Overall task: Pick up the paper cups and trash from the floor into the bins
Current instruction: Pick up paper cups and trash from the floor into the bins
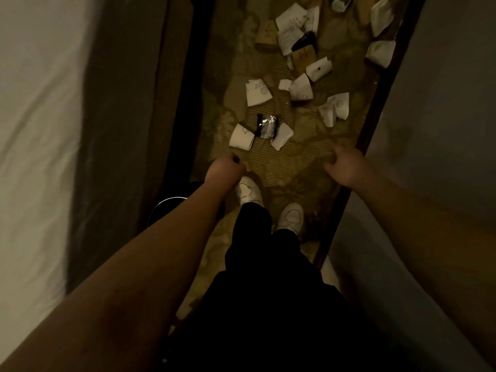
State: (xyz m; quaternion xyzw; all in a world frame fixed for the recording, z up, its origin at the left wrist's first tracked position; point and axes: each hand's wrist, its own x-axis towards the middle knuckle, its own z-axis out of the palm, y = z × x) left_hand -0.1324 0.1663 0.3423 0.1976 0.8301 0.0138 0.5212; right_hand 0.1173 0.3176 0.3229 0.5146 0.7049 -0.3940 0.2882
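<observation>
- Left hand (225, 167) and right hand (345, 167) hang loosely curled and hold nothing, poised over littered carpet (284, 167).
- Nearest paper cup (241, 137) and foil wrapper (266, 126) lie at twelve o'clock; a bin (167, 208) waits at eight.

crushed white paper cups (258, 92), scattered on carpet (281, 167)

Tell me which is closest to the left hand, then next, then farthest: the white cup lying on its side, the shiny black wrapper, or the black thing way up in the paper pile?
From the left hand, in the head view:
1. White cup on its side, just ahead of the hand.
2. Shiny black wrapper, a little farther, to the cup's right.
3. Black thing, far up in the paper pile.
</observation>
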